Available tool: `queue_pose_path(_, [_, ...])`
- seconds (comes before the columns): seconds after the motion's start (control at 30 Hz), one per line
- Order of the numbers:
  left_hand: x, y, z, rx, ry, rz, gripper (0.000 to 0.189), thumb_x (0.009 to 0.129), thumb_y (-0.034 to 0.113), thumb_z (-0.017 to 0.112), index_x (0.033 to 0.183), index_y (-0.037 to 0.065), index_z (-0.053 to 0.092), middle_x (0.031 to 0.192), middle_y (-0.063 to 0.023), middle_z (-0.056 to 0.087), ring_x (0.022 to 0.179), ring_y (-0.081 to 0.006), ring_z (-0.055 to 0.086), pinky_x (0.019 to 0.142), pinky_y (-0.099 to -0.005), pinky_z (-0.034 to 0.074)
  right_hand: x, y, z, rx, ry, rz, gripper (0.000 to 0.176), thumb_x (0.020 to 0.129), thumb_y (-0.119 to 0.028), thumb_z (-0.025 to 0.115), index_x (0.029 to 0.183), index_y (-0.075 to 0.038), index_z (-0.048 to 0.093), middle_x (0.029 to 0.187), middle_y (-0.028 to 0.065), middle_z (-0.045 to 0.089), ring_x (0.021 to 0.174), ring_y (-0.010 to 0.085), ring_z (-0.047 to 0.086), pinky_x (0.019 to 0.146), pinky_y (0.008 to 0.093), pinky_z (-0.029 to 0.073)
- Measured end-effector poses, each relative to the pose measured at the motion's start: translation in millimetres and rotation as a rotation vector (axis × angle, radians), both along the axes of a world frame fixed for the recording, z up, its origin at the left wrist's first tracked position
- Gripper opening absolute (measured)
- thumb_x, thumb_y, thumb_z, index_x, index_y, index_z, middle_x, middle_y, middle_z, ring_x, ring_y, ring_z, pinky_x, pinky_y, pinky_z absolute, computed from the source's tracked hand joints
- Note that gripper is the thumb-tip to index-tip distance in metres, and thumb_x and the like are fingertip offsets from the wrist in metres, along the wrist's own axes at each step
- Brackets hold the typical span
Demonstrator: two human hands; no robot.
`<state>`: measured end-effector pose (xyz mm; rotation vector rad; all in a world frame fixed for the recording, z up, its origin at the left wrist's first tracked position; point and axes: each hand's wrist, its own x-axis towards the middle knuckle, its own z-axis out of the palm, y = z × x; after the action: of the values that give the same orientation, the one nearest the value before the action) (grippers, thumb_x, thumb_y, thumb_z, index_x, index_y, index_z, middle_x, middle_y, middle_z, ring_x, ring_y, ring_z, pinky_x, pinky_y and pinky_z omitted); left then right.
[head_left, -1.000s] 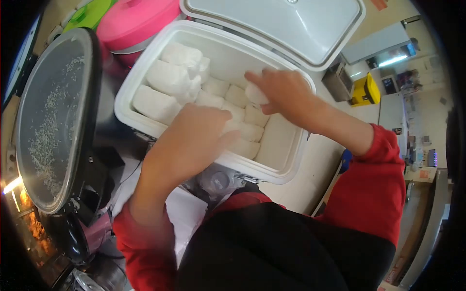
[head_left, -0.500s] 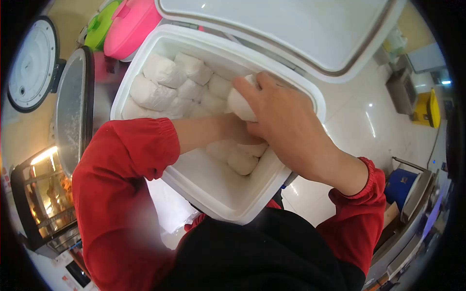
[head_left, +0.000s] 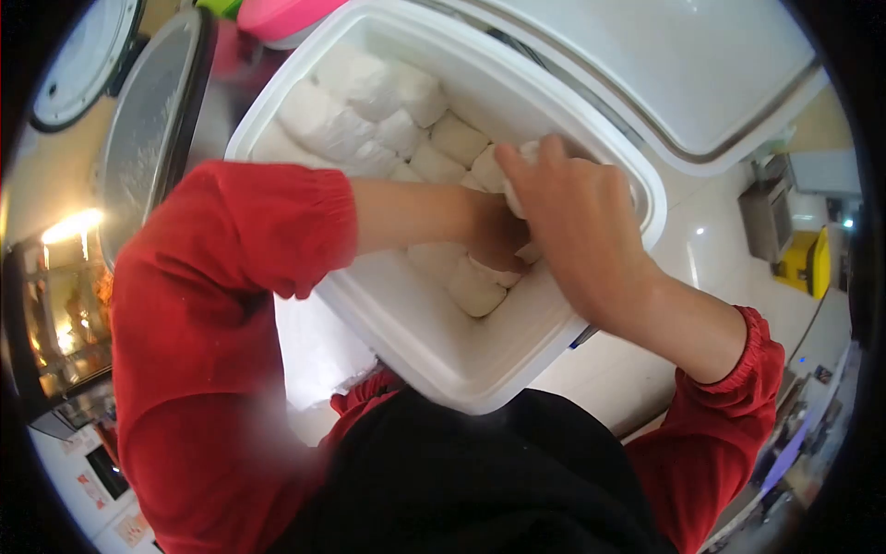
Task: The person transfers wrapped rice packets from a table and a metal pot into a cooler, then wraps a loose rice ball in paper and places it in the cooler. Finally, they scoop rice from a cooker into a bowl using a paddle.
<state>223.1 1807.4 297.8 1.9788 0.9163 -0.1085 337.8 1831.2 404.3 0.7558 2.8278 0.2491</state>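
Observation:
A deep white bin (head_left: 452,369) with its lid open holds several white, rounded bundles (head_left: 337,125), packed side by side. My left hand (head_left: 498,226) reaches down into the right part of the bin among the bundles; its fingers are hidden behind my right hand and the bundles. Over the bin's right side, my right hand (head_left: 586,226) is curled round a white bundle (head_left: 517,189), partly hidden by its fingers. Below my left hand, another bundle (head_left: 475,288) lies near the bin's front wall.
The bin's open lid (head_left: 664,74) spreads at the upper right. A pink container (head_left: 281,17) and a grey oval lid (head_left: 152,129) are at the upper left. A lit glass cabinet (head_left: 69,305) stands at the left, a yellow bin (head_left: 808,263) at the right.
The view has shifted, and the bin fills more of it. My right hand with its bundle sits lower against the right side of the bin, and my left hand still reaches inside.

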Motion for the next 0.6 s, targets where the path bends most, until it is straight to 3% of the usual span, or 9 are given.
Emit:
queue_pose_path(0.03, [6,9,12,-0.220,0.197,-0.097,0.056,0.087,0.033,0.053,0.132,0.002,0.039,0.139,-0.0184,0.035,0.129,-0.0273,0.032,0.107,-0.0378,0.025,-3,0,-2,0.001,-0.072,0.009,0.047,0.066,-0.014,0.072,0.106,-0.011,0.048,0.081,0.0082,0.057,0.067,0.0212,0.062,0.054,0.0308,0.047])
queue_pose_path(0.1, [-1,-18,26,0.040,0.321,-0.071,0.074,0.083,0.040,0.054,0.138,0.000,0.025,0.145,-0.0186,0.022,0.135,-0.0290,0.019,0.110,-0.0388,0.018,-9,5,-9,0.011,-0.216,0.020,0.049,0.066,-0.018,0.073,0.108,-0.011,0.049,0.079,0.0065,0.058,0.066,0.0202,0.062,0.053,0.0297,0.046])
queue_pose_path(0.2, [-4,-20,0,-0.011,0.382,-0.042,0.104,0.074,0.054,0.057,0.142,-0.002,0.002,0.150,-0.0177,0.003,0.139,-0.0315,0.000,0.113,-0.0399,0.006,-14,5,-17,0.139,-0.308,0.117,0.054,0.064,-0.021,0.075,0.110,-0.011,0.049,0.078,0.0069,0.058,0.068,0.0199,0.062,0.055,0.0302,0.046])
queue_pose_path(0.23, [-6,-23,-1,-0.021,0.401,-0.021,0.105,0.073,0.054,0.058,0.142,-0.002,0.003,0.150,-0.0178,0.004,0.139,-0.0315,0.001,0.113,-0.0394,0.006,-18,6,-24,0.126,-0.340,0.089,0.055,0.065,-0.022,0.075,0.112,-0.011,0.048,0.078,0.0067,0.058,0.071,0.0199,0.062,0.056,0.0308,0.047])
queue_pose_path(0.33, [3,-7,7,-0.067,0.554,-0.125,0.108,0.068,0.056,0.064,0.144,0.004,0.007,0.151,-0.0123,0.008,0.139,-0.0271,0.005,0.113,-0.0356,0.008,-23,-1,-30,0.250,-0.391,0.173,0.028,0.072,-0.018,0.067,0.095,-0.011,0.052,0.072,0.0025,0.061,0.072,0.0153,0.064,0.056,0.0242,0.047])
queue_pose_path(0.5, [9,12,39,-0.077,0.700,-0.325,0.106,0.066,0.056,0.068,0.144,0.009,0.014,0.151,-0.0081,0.013,0.138,-0.0223,0.010,0.111,-0.0323,0.013,-26,15,-65,-0.025,-0.385,0.209,0.029,0.074,-0.022,0.065,0.100,-0.012,0.056,0.084,0.0064,0.064,0.079,0.0225,0.064,0.063,0.0317,0.050])
queue_pose_path(0.6, [1,2,69,-0.078,0.732,-0.232,0.092,0.065,0.058,0.069,0.138,0.012,0.036,0.144,-0.0078,0.031,0.132,-0.0195,0.028,0.107,-0.0308,0.023,-19,28,-87,-0.126,-0.326,0.173,0.029,0.075,-0.021,0.063,0.102,-0.013,0.059,0.091,0.0070,0.064,0.084,0.0239,0.063,0.065,0.0340,0.051])
